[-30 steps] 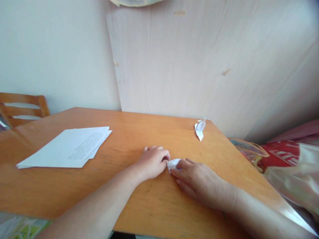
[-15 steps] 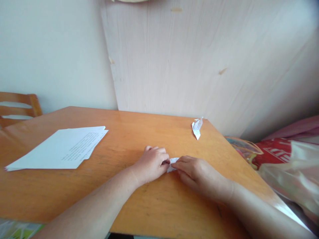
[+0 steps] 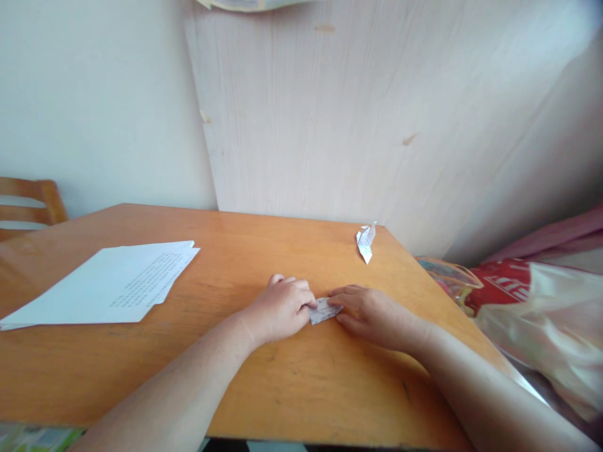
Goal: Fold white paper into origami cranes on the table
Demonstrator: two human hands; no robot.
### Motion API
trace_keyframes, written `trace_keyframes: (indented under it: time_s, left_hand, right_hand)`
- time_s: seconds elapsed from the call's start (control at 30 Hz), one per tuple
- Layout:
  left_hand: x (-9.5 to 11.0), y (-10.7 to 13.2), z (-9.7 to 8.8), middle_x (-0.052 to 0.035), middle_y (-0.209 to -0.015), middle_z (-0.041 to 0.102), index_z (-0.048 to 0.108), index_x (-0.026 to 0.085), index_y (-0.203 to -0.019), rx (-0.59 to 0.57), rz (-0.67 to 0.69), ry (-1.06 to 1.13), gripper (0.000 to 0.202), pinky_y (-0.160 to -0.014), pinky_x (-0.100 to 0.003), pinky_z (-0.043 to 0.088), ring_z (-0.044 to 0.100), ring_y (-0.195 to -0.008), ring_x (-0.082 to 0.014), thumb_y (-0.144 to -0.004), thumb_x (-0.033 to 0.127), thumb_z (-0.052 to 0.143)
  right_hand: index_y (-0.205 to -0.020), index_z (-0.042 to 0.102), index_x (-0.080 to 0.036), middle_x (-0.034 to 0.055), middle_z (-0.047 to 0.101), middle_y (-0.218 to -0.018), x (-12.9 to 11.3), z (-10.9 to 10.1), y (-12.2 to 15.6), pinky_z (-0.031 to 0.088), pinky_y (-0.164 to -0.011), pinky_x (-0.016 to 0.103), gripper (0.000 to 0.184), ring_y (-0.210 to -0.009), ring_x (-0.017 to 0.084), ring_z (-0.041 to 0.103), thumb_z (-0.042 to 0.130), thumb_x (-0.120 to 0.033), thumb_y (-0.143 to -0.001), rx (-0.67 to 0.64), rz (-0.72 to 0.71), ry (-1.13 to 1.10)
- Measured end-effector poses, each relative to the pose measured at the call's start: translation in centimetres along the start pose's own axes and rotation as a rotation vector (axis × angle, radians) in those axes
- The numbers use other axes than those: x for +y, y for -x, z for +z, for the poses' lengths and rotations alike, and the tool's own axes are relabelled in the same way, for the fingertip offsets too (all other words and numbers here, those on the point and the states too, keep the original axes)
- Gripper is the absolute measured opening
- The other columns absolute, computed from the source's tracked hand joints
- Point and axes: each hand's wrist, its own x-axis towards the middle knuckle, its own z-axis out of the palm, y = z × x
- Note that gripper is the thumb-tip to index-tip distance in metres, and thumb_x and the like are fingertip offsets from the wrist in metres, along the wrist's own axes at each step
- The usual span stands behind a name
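Note:
A small folded piece of printed paper [image 3: 324, 311] lies flat on the orange wooden table [image 3: 292, 383], between my two hands. My left hand [image 3: 281, 307] is curled, and its fingertips pinch the paper's left end. My right hand [image 3: 372, 314] rests on the table with its fingers together, pressing the paper's right end. Most of the paper's edges are hidden under my fingers.
A finished folded paper figure [image 3: 364, 241] lies near the table's far right corner. A stack of printed sheets [image 3: 113, 285] sits at the left. A wooden chair [image 3: 28, 204] stands at far left. Plastic bags [image 3: 532, 307] lie beside the table's right edge. A pale wooden board [image 3: 377, 113] leans behind.
My right hand has slid a little to the right along the paper, uncovering more of it. The paper now lies flatter. My left hand keeps its hold.

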Motion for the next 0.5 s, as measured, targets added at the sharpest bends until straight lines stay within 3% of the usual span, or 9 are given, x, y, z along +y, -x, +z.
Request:
trace_keyframes:
  time_s: [0.2, 0.37, 0.5]
  left_hand:
    - [-0.3, 0.3, 0.0, -0.0021, -0.095, 0.068, 0.073, 0.026, -0.099, -0.013, 0.025, 0.038, 0.023, -0.085, -0.035, 0.035, 0.061, -0.093, -0.0201, -0.084, 0.018, 0.057]
    - [-0.4, 0.3, -0.3, -0.0015, -0.101, 0.067, 0.069, 0.025, -0.102, 0.011, 0.017, 0.058, 0.033, -0.088, -0.035, 0.036, 0.060, -0.097, -0.0210, -0.073, 0.011, 0.061]
    - [-0.3, -0.2, -0.2, -0.0013, -0.090, 0.067, 0.067, 0.022, -0.090, 0.057, -0.023, 0.088, 0.010, -0.081, -0.033, 0.038, 0.060, -0.088, -0.0200, -0.082, 0.019, 0.061]
  right_hand:
    - [-0.103, 0.073, -0.024, 0.0056, 0.073, -0.096, 1.1, 0.2, -0.2, 0.048, -0.082, 0.032, 0.021, -0.088, 0.020, 0.066, 0.054, -0.023, -0.095, 0.004, -0.024, -0.063]
    - [-0.102, 0.073, -0.024, 0.0057, 0.073, -0.093, 1.5, 0.3, -0.3, 0.047, -0.079, 0.032, 0.025, -0.086, 0.020, 0.065, 0.048, -0.029, -0.100, 0.048, -0.009, -0.119]
    - [-0.102, 0.071, -0.022, 0.0058, 0.072, -0.091, 1.8, 0.5, -0.5, 0.046, -0.073, 0.031, 0.028, -0.080, 0.019, 0.064, 0.044, -0.031, -0.101, 0.093, 0.075, -0.138]
